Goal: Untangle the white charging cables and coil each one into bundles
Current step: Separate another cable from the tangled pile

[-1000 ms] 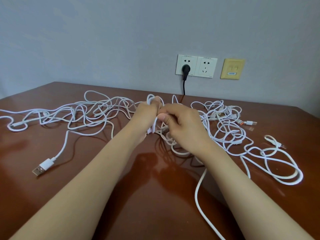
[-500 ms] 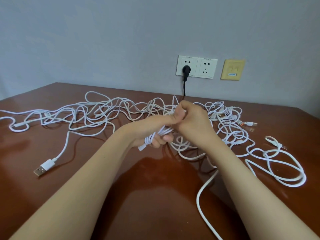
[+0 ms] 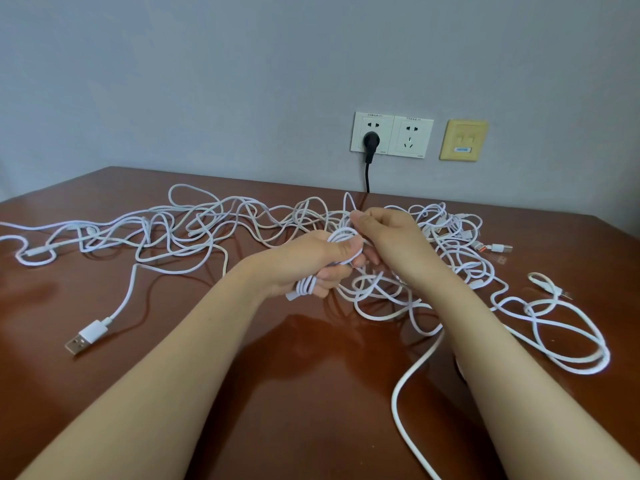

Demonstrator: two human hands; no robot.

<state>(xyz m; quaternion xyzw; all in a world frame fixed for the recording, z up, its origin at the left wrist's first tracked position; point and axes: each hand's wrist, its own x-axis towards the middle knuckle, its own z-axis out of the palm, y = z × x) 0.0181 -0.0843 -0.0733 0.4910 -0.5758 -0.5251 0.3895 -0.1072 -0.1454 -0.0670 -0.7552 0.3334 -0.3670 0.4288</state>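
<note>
A tangle of white charging cables (image 3: 194, 230) sprawls across the brown table (image 3: 311, 393) from far left to far right. My left hand (image 3: 311, 261) grips a small coiled bundle of white cable (image 3: 306, 284), thumb pressed over its upper loops. Just beyond it, my right hand (image 3: 388, 233) pinches a strand of the same cable at the top of the bundle. A USB plug (image 3: 85, 337) lies loose at the front left. Further plugs (image 3: 498, 248) lie at the right of the tangle.
Wall sockets (image 3: 391, 135) sit behind the table, with a black plug (image 3: 370, 140) and its cord dropping to the table's back edge. A yellow wall plate (image 3: 463, 140) is beside them. One white cable (image 3: 405, 410) runs off the front edge.
My left hand has dropped and turned palm-up with the coiled bundle. My right hand has moved from beside the coil to above it, laying cable over its top.
</note>
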